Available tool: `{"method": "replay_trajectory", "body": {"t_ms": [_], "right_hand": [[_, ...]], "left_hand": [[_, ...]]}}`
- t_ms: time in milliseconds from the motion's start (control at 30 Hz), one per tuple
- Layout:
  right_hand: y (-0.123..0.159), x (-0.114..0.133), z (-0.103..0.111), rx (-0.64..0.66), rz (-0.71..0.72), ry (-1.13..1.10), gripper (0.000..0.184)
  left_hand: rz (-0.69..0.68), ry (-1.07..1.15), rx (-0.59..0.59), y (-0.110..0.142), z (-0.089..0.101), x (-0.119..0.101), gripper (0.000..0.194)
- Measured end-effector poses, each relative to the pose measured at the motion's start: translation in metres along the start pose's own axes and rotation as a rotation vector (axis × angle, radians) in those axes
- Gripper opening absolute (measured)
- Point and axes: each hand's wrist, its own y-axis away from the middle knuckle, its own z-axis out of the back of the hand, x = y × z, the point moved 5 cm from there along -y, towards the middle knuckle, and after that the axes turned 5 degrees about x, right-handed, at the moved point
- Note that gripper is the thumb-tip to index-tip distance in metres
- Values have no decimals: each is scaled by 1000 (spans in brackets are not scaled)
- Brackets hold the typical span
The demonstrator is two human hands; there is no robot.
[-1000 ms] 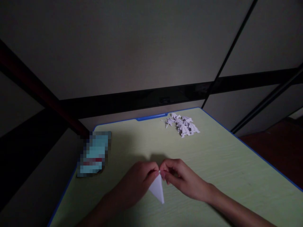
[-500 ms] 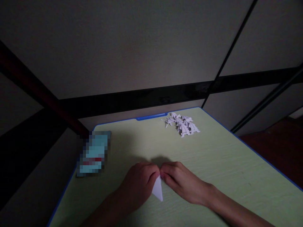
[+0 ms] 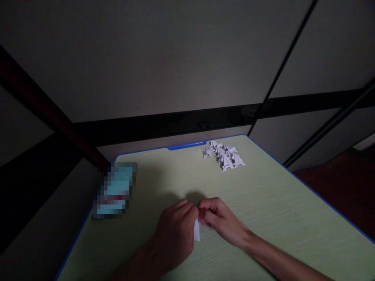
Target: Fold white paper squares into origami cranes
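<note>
A small white folded paper [image 3: 197, 230] pokes out below the fingers of my left hand [image 3: 177, 230], and most of it is hidden behind that hand. My left hand is closed around the paper. My right hand [image 3: 218, 218] is closed too, its thumb and forefinger pinched at the paper's upper edge and meeting the left fingertips. Both hands are held just above the pale green table [image 3: 258, 210]. How the paper is folded at the fingertips cannot be made out.
Several white folded paper figures [image 3: 227, 156] lie in a cluster at the table's far right. A pixelated light-blue flat object [image 3: 115, 191] rests by the left edge. Blue trim and a blue handle-like strip [image 3: 187, 145] line the far edge, close to panelled doors [image 3: 175, 58].
My left hand has turned, so its back faces me more, and less of the paper shows. My right fingers have curled and shifted slightly at the paper's edge.
</note>
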Motion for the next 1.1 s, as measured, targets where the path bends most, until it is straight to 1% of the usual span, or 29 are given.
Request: {"method": "replay_trajectory", "body": {"t_ms": [100, 167, 200, 233, 300, 400, 533, 633, 733, 833, 933, 1100], "right_hand": [[-2, -6, 2, 7, -40, -176, 14], [-3, -5, 4, 65, -64, -248, 13], [-3, -2, 5, 110, -56, -226, 11], [-3, 2, 6, 166, -35, -149, 9], [0, 10, 10, 206, 6, -7, 5], [3, 17, 12, 218, 30, 179, 9], [5, 18, 10, 218, 70, 385, 15], [5, 19, 9, 236, 104, 458, 16], [5, 20, 8, 246, 131, 513, 18], [5, 20, 7, 252, 143, 530, 19], [4, 17, 7, 236, 117, 480, 19], [1, 11, 6, 137, 80, 287, 16]], "left_hand": [[31, 70, 24, -2, 1, 3, 28], [109, 187, 70, -4, 1, 9, 27], [157, 254, 97, -5, 1, 13, 26], [202, 315, 123, -6, 1, 16, 25], [269, 401, 170, -7, 1, 20, 22], [311, 456, 213, -7, 1, 23, 22], [328, 498, 217, -6, -1, 23, 23], [343, 515, 226, -6, -2, 23, 23], [353, 528, 268, -5, -3, 23, 22], [350, 509, 281, -5, -3, 24, 23], [328, 444, 258, -5, -3, 23, 23], [234, 272, 189, -5, -4, 18, 26]]}}
